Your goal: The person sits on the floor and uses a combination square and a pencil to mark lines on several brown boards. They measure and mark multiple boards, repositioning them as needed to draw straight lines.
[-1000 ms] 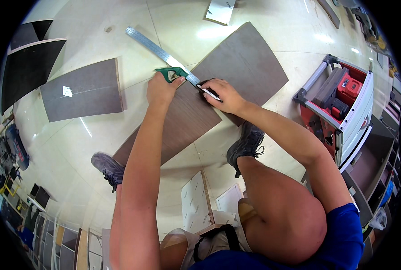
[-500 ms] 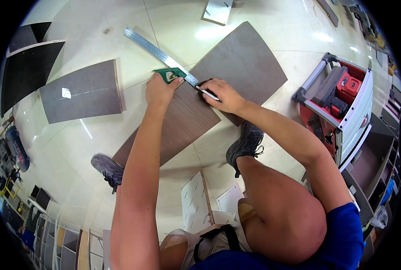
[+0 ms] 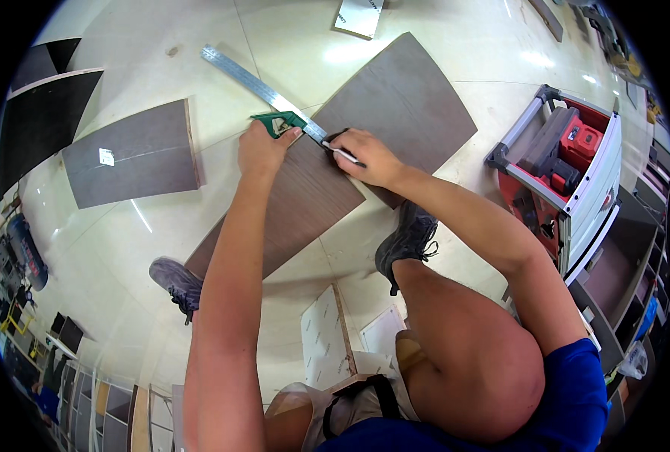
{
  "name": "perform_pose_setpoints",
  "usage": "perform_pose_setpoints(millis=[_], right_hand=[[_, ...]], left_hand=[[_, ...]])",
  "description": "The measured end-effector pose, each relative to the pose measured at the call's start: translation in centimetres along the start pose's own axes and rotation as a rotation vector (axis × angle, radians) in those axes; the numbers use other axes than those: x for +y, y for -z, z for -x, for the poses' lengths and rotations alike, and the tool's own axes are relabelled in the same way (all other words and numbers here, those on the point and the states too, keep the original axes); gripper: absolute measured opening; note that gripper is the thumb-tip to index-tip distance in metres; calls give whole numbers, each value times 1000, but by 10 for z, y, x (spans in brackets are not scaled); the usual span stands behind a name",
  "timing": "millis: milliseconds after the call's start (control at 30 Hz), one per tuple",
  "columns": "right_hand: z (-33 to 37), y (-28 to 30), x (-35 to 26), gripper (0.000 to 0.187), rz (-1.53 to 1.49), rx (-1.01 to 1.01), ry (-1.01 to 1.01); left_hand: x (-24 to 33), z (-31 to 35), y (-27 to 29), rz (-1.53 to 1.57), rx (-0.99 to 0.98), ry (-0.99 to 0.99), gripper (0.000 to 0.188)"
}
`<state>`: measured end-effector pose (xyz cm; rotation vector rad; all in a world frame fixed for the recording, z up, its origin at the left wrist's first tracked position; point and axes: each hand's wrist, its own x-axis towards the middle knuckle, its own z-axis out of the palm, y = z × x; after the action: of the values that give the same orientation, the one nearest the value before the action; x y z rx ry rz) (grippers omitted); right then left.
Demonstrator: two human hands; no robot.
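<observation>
My left hand grips the green head of a combination square, holding it at the far edge of a brown wood-grain board. The square's steel blade reaches away to the upper left, and its near end lies on the board's corner. In my right hand is a white marker pen with a dark end, its tip side close to the end of the blade. The exact contact of the tip is hidden by the fingers. A second brown board lies beyond, touching or overlapped by the first.
Another grey-brown panel with a white sticker lies to the left. On the right stands a red-and-grey tool box with power tools in it. A white-faced panel is between my legs, and my shoes flank the near board.
The whole scene has shifted slightly left in view. Both hands keep their hold on the square and the pen, and the pen has tilted slightly.
</observation>
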<state>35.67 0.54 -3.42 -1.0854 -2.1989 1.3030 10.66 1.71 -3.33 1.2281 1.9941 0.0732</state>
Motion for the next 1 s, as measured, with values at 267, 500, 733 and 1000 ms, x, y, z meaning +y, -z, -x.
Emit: perform_pose_setpoints(millis=[267,500,733,1000], right_hand=[[-2,1,-7,19,-19,11,-17],[1,9,-9,19,-105,55,-157],[2,5,-6,18,-69,42,-142],[-3,-3,4,17,-31,35,35]], left_hand=[[-1,0,1,-21,8,-5,64],[0,1,2,0,13,-29,62],[3,2,1,5,-3,8,60],[2,0,-1,5,16,-40,61]])
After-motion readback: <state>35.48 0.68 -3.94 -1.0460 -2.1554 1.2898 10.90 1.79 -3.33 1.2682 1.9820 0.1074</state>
